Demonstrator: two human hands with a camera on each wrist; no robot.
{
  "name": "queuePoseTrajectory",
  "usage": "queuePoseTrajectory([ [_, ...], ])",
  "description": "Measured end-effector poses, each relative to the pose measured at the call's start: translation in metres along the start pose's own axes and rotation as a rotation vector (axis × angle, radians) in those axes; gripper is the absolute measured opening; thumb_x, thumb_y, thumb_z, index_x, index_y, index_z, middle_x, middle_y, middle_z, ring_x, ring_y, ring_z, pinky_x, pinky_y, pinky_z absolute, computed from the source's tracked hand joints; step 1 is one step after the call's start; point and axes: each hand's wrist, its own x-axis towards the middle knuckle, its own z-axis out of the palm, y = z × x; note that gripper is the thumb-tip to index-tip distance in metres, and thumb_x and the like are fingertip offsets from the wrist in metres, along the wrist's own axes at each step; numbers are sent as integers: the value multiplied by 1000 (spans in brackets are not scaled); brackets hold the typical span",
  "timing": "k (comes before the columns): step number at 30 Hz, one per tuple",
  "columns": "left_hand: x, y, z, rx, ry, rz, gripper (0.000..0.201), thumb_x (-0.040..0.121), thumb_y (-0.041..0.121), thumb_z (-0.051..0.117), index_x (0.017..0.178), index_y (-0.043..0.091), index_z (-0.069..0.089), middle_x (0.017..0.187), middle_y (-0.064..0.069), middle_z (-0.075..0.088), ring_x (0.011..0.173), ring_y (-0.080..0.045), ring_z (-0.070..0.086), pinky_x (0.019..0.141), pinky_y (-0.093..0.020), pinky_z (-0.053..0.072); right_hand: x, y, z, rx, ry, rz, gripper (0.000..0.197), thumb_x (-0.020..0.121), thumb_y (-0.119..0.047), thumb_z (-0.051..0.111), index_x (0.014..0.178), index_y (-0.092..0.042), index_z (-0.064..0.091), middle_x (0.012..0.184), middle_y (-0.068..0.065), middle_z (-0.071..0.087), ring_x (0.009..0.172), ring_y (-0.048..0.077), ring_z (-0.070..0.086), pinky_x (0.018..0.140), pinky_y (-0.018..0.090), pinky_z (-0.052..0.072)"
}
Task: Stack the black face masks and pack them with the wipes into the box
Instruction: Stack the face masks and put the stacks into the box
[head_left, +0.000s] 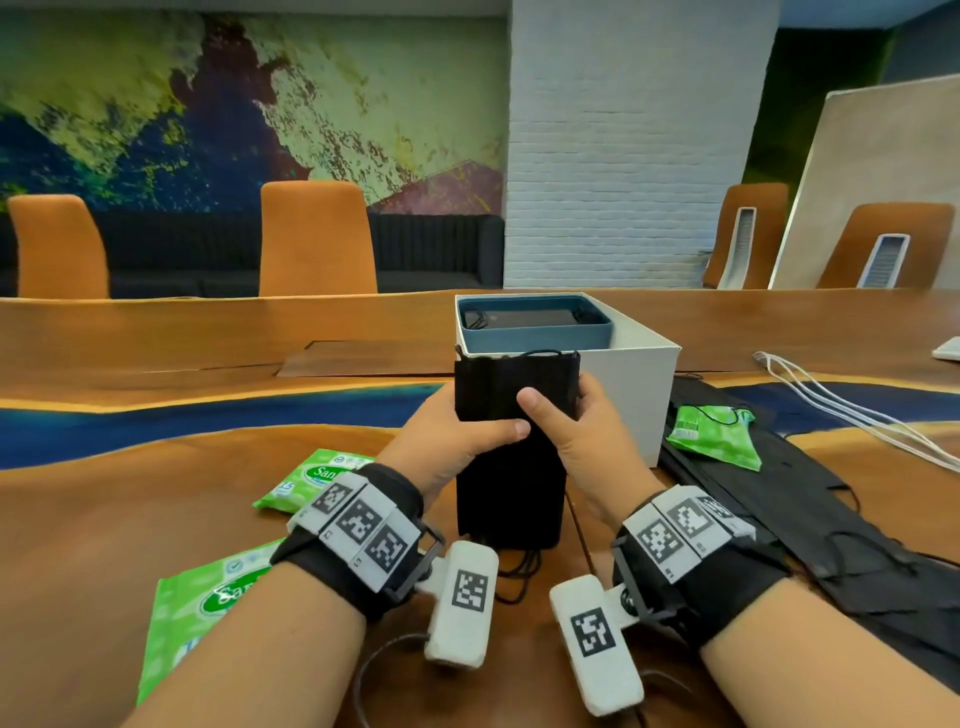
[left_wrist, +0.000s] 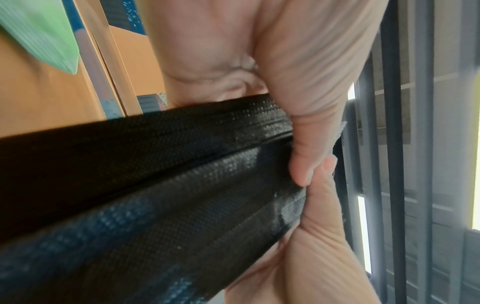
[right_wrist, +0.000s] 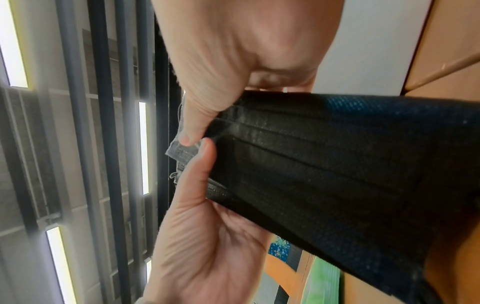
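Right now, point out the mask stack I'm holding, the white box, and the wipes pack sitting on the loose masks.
mask stack (head_left: 514, 384), head view, upper front face.
white box (head_left: 628, 395), head view, near side wall.
wipes pack (head_left: 711, 434), head view, middle of green wrapper.

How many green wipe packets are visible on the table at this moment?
3. One wipe packet lies left of the left hand, a second nearer, beside the left forearm, a third right of the white box on loose masks. Others may be hidden.
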Motion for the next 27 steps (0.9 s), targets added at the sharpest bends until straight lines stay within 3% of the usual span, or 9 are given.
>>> queuePoseTrajectory([
  [3, 0, 1, -1, -70, 35, -15, 45, 79, 13, 74, 120, 21, 58, 113, -2, 69, 111, -19, 61, 100, -42, 47, 1, 2, 1, 10, -13, 28, 44, 79, -35, 70, 115, -28, 47, 113, -3, 61, 104, 11, 60, 82, 28, 55],
  [7, 0, 2, 0, -44, -11, -27, 58, 72, 18, 76, 125, 24, 53, 117, -2, 66, 112, -19, 60, 101, -44, 46, 4, 0, 3, 2, 9, 22, 38, 79, -33, 71, 110, -29, 49, 109, -2, 62, 100, 12, 62, 75, 25, 54],
  [11, 0, 3, -1, 3, -3, -29, 51, 79, 11, 72, 123, 27, 51, 117, -1, 63, 112, -18, 58, 102, -45, 44, 11, -7, 8, 11, 82, 30, 33, 81, -39, 69, 104, -24, 50, 105, 2, 64, 98, 14, 63, 76, 28, 54],
  [17, 0, 11, -14, -33, 101, -43, 34, 86, 8, 63, 111, 30, 56, 117, -2, 63, 114, -21, 57, 103, -48, 42, 23, -23, 22, -156, 117, -71, 37, 86, -45, 61, 107, -17, 48, 93, -3, 61, 83, 5, 60, 58, 10, 47],
  [22, -3, 17, -30, -117, 183, -24, 31, 87, 5, 60, 109, 28, 56, 114, -5, 62, 110, -23, 57, 96, -45, 47, 34, -25, 34, -162, 70, -62, 35, 86, -49, 59, 100, -17, 59, 96, 1, 68, 91, 11, 65, 78, 28, 54],
  [27, -2, 11, -30, -81, 169, -108, 41, 82, 10, 68, 118, 24, 52, 116, -7, 61, 111, -25, 56, 100, -48, 45, 23, -6, 34, -120, 8, 20, 32, 90, -44, 55, 111, -20, 53, 103, -3, 65, 96, 6, 62, 77, 20, 52],
])
